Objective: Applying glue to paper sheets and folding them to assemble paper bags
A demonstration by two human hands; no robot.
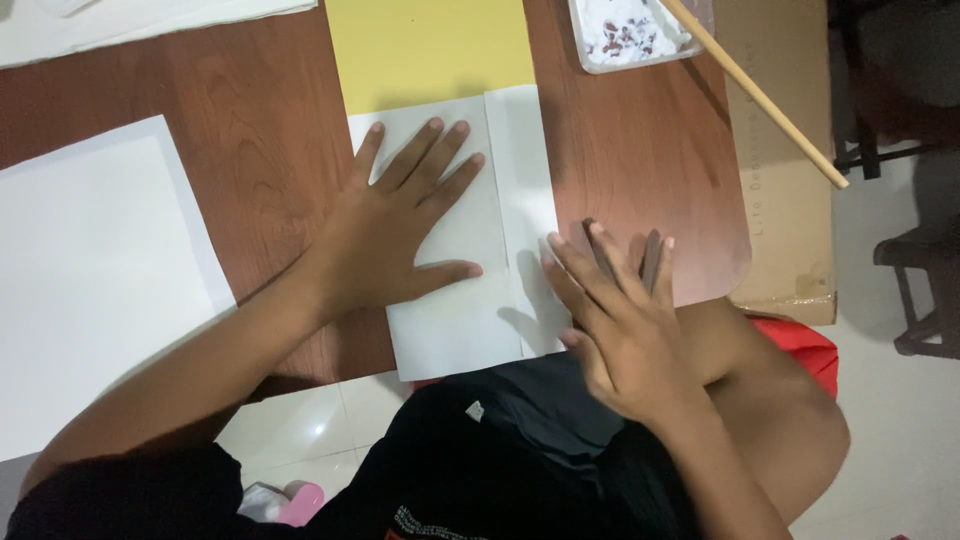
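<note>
- A large white sheet of paper [85, 270] lies at the far left of the reddish-brown wooden table [265, 130], well apart from the folded white paper sheet [455, 320] at the table's near edge.
- Another white sheet [130, 20] lies across the table's far left corner, cut off by the frame.
- The left hand [400, 235] lies flat, palm down, on the left half of the folded white paper sheet, its fingers spread wide and its thumb stretched out to the right; it pinches nothing and only presses the paper onto the table.
- A yellow sheet of paper [430, 45] lies beyond the folded sheet, its near edge tucked under it.
- A straight crease or overlapping flap edge runs lengthwise down the folded sheet, just right of the left hand's fingertips.
- The right hand [615, 310] rests at the right edge of the folded sheet, fingers extended and close together, tips touching paper and table; it grips nothing.
- A clear shallow tray holding white and dark bits [630, 35] sits at the table's far right side.
- A thin wooden stick [760, 95] slants from the tray out past the table's right edge.
- A brown cardboard box [790, 200] stands just right of the table.
</note>
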